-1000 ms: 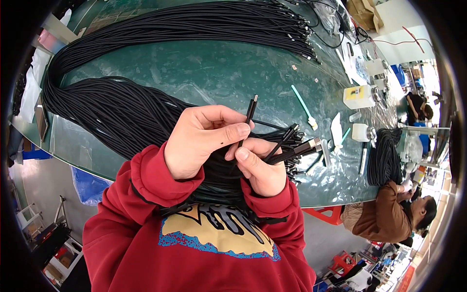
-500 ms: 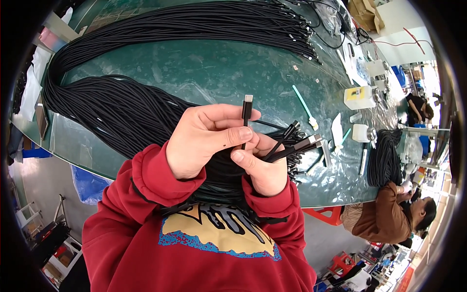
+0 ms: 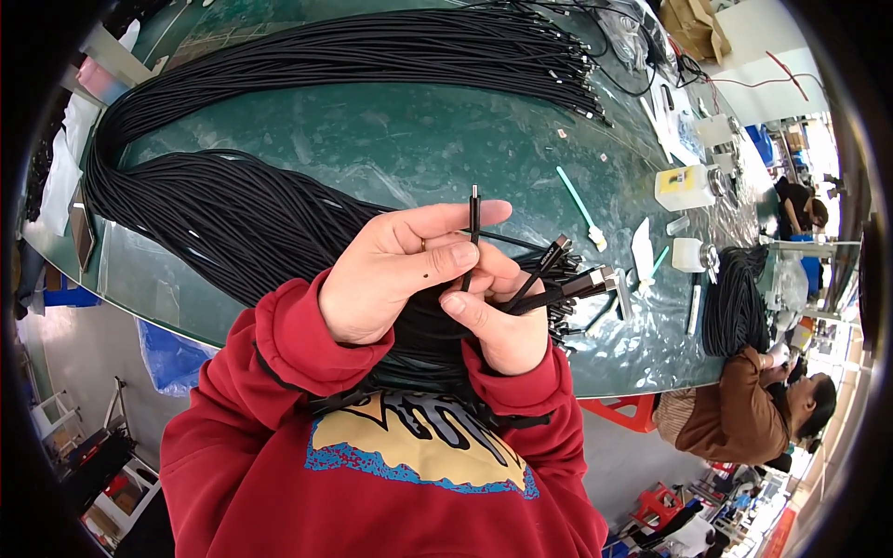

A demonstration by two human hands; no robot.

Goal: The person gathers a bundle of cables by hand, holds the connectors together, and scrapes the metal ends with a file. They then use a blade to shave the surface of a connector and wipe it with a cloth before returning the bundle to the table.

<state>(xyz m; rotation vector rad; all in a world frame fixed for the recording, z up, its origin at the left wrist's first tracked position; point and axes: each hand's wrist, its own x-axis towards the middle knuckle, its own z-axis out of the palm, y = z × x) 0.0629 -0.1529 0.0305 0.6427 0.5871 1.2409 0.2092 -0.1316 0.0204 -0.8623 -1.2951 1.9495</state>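
Pinched between the thumb and fingers of my left hand (image 3: 405, 256) is a black USB cable (image 3: 474, 219), its metal-tipped plug upright and edge-on. My right hand (image 3: 498, 321) is closed around several more black cables, whose plugs (image 3: 588, 282) stick out to the right past its fingers. The two hands meet at the fingertips above the table's near side. Beneath and left of them spreads a thick bundle of black cables (image 3: 242, 209), which bends round at the far left and runs back along the far side.
On the green table (image 3: 409, 130) lie a turquoise-handled brush (image 3: 581, 206), white bottles (image 3: 684, 189) and a coiled black cable bundle (image 3: 735, 302) to the right. A person in brown (image 3: 721, 414) sits at the right end, beside a red stool (image 3: 621, 411).
The plug in my left hand has turned about its length, from its broad face to its narrow edge. A plug in my right hand has also turned slightly. Both hands stay in place.
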